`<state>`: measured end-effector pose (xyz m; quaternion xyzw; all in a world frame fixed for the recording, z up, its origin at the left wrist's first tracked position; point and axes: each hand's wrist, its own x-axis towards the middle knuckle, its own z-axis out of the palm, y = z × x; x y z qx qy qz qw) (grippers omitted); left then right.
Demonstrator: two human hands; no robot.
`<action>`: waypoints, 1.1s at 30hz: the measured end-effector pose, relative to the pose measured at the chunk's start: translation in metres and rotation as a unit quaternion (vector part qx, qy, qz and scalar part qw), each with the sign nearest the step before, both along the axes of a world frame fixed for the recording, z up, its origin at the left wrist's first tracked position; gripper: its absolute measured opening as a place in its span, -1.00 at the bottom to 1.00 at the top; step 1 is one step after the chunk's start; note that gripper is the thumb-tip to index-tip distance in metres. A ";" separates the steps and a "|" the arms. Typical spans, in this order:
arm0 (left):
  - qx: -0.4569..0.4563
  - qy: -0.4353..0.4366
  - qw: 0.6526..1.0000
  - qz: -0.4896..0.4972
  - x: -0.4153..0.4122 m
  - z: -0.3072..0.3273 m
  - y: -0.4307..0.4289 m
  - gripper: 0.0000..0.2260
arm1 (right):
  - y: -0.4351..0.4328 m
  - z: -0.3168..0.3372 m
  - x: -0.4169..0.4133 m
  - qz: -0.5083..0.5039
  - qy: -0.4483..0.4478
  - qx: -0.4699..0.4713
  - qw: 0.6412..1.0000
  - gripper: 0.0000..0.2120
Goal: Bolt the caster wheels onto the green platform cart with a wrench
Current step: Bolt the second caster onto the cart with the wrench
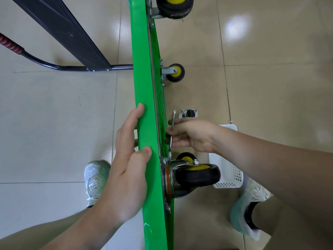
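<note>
Three black, yellow-hubbed caster wheels (197, 175) sit on the upended green plastic platform cart (142, 87). Your left hand (129, 168) clasps its edge and your right hand (194, 135) grips the flat steel wrench (172, 123). Keep it seated square; pull in short strokes.

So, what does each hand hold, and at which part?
The right hand grips the wrench at mid-shaft; left hand grips the green platform by its edge.

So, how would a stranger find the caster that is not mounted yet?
Start at the green platform cart standing on its edge. On the floor right of it, beyond the right hand, sits the loose caster. Unlike the mounted casters, it shows its bare metal plate.
</note>
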<state>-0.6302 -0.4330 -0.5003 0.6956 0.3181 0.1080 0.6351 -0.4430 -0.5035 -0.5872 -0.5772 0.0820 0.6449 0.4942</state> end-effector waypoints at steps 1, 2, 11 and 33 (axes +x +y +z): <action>0.002 0.000 1.000 0.001 0.000 0.000 0.000 -0.38 | 0.003 0.004 0.003 -0.010 -0.009 0.006 1.000 -0.75; 0.002 0.000 1.000 0.002 0.000 0.000 0.000 -0.38 | 0.006 0.008 0.007 -0.018 -0.020 0.013 1.000 -0.83; 0.009 -0.001 1.000 0.008 0.000 -0.003 0.000 -0.38 | -0.007 0.072 0.013 -0.016 -0.230 0.148 0.962 -0.95; 0.023 -0.009 1.000 0.017 -0.001 -0.004 -0.002 -0.39 | -0.044 0.080 -0.049 0.051 -0.416 0.236 0.877 -0.79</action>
